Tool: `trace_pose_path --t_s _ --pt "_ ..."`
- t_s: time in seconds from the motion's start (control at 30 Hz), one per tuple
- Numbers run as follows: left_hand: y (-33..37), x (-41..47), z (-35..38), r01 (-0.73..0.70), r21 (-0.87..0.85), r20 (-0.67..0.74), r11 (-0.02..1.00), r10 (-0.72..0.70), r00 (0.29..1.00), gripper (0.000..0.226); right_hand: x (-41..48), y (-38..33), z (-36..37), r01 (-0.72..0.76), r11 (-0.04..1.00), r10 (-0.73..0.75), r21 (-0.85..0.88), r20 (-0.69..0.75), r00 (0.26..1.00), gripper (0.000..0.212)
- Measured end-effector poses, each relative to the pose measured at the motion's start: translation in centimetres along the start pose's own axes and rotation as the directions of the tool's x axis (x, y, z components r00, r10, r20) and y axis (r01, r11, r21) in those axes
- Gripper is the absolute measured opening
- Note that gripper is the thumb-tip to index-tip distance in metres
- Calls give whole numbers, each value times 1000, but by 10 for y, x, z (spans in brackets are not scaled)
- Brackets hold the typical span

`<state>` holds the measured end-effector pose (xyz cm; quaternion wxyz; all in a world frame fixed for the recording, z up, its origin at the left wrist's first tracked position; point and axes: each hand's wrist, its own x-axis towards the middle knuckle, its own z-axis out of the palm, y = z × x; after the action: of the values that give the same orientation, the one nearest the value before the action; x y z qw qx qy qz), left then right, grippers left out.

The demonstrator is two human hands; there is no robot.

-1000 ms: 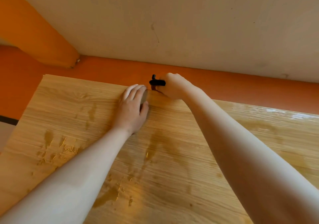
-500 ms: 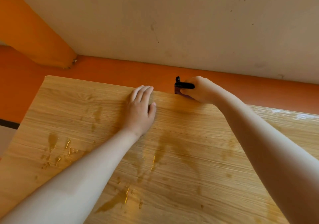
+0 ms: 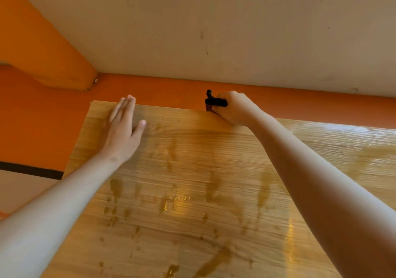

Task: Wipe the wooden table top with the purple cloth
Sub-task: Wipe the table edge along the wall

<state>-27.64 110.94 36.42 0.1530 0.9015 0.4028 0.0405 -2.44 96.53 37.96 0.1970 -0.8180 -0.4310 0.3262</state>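
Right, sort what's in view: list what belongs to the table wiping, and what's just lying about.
Belongs to the job:
- wooden table top
- wet streaks on it
- dark cloth, mostly hidden, at the far edge
- right hand, with its grip on the cloth
- left hand, flat on the top

Just there:
- orange wall band
- beige wall above

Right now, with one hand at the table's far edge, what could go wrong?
The right grip holds a small dark object at the far edge of the wooden table top; it could drop behind. The wet streaks lie between the forearms, which may smear them. No purple cloth is clearly visible, so wiping may stall.
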Motion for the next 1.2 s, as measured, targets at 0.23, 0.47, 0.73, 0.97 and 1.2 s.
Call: trace_pose_path --t_s 0.23,0.47,0.73,0.97,1.2 --pt "-65 -11 5 14 34 -47 999 -12 999 57 37 -60 39 44 998 -46 51 41 998 22" --pt "-68 -10 10 3 -11 -117 1000 -5 993 54 80 -126 76 109 994 -109 3 118 987 25" --pt "-66 -8 11 7 -16 -132 1000 -10 991 58 68 -92 48 106 993 -116 55 225 967 21" --pt "-63 -12 9 76 -97 -227 992 -96 969 54 100 -132 70 146 988 -155 54 277 948 25" --pt "-64 -11 10 152 -66 -244 986 -164 956 59 142 -197 114 247 963 -269 111 281 921 27"
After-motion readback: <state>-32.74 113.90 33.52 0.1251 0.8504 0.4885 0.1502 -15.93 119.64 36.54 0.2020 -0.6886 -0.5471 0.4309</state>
